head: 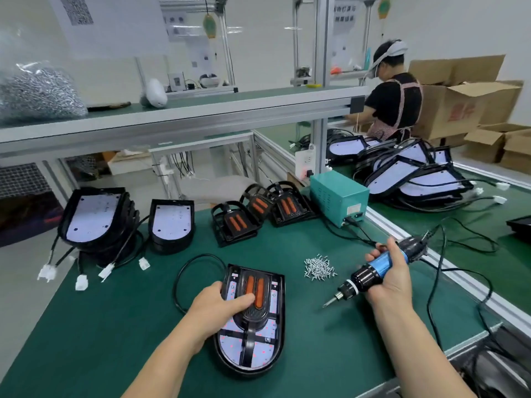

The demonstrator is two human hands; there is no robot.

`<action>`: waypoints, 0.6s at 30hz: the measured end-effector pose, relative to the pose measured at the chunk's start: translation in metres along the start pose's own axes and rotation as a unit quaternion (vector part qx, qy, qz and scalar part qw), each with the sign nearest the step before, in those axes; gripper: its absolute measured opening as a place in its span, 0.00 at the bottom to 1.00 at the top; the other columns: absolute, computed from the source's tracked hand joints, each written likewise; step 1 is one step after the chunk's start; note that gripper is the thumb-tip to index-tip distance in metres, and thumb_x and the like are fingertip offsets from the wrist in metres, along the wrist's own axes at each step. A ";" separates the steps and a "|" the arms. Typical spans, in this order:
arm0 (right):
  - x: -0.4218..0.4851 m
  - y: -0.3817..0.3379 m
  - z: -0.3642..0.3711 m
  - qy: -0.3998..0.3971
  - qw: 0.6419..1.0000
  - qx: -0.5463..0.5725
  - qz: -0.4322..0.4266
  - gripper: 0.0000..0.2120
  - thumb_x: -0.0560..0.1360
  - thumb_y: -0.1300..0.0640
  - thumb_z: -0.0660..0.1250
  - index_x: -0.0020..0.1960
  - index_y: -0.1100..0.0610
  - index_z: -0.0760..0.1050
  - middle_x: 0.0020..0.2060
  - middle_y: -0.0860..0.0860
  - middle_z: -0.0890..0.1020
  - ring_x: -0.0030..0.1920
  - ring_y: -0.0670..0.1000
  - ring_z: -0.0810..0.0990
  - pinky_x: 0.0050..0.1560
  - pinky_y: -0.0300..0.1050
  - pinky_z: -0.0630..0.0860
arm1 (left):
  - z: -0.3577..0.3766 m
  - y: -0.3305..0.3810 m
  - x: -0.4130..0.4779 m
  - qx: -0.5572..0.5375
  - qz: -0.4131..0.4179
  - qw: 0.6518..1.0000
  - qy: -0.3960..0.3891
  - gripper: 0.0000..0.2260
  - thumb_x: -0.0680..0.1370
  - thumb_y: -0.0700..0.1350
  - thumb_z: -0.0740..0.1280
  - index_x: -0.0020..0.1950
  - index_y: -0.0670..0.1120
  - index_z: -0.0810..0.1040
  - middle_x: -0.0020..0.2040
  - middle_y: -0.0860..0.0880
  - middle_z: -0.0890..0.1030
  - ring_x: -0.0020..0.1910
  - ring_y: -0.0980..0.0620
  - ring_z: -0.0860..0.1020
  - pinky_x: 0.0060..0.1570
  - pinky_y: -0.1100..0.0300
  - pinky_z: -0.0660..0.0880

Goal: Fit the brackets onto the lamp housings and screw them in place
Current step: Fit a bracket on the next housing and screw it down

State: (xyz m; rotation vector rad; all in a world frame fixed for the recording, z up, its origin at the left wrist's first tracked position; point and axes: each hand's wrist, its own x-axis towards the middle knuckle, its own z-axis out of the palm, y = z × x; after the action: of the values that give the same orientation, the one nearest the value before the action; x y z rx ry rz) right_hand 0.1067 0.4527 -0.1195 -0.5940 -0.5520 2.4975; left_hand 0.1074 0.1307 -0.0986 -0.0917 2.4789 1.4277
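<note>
Screwing step: left hand (221,307) presses bracket (253,300) onto lamp housing (277,334); right hand (392,272), well apart, grips electric screwdriver (370,272). Next probably needs a screw from the pile (319,268).

Layout is taken from the lamp housing (258,354), which lies on the bench mat (115,326) directly before me.

- **On it:** the bracket (253,311), with my left hand (218,308) resting on top.
- **To its right:** the screw pile (319,268), then the electric screwdriver (373,271) gripped in my right hand (393,271), tip toward the housing.
- **Behind it:** a row of loose brackets (258,214).
- **Behind and right:** the power unit (339,198).
- **Behind and left:** two stacks of housings (94,219), connectors trailing forward.
</note>
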 end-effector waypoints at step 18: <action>0.011 0.005 -0.019 -0.092 0.994 0.028 0.055 0.11 0.71 0.47 0.73 0.43 0.53 0.75 0.31 0.46 0.75 0.28 0.44 0.74 0.35 0.38 0.68 | 0.098 0.106 0.049 0.486 0.239 0.837 0.081 0.07 0.79 0.49 0.66 0.55 0.56 0.83 0.54 0.53 0.81 0.60 0.47 0.72 0.57 0.52 0.66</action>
State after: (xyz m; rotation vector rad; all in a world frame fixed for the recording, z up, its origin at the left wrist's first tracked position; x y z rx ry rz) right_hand 0.1058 0.4594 -0.1408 -0.3839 -0.5282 2.6806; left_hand 0.0606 0.2723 -0.0691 0.6711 3.1818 0.0889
